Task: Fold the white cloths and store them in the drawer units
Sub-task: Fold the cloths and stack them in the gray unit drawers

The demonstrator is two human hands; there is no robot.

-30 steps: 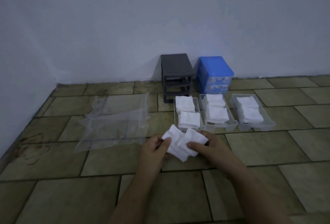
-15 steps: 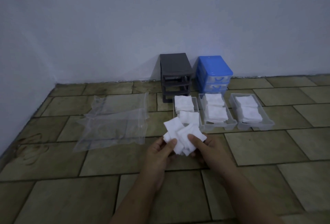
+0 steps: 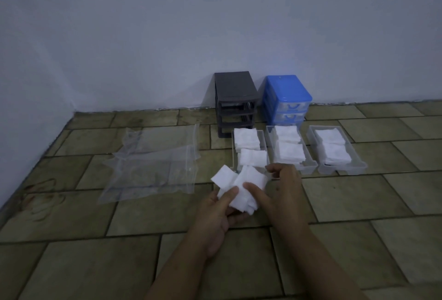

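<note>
My left hand (image 3: 215, 213) holds a small bunch of white cloths (image 3: 241, 186) from below, its thumb pressed on top. My right hand (image 3: 279, 192) pinches the right part of the same bunch with thumb and fingers. Just beyond stand three clear pulled-out drawers on the floor: the left drawer (image 3: 233, 153), the middle drawer (image 3: 308, 164) and the right drawer (image 3: 358, 166), each with two stacks of folded white cloths. Against the wall stand a dark grey drawer unit (image 3: 235, 93) with bare slots and a blue drawer unit (image 3: 287, 91) with drawers in it.
A crumpled clear plastic bag (image 3: 153, 165) lies flat on the tiled floor to the left of the drawers. The white wall runs behind the units and along the left side.
Both hands have lifted the bunch of cloths a little farther toward the left drawer. My right hand's fingers have spread over the bunch's right side.
</note>
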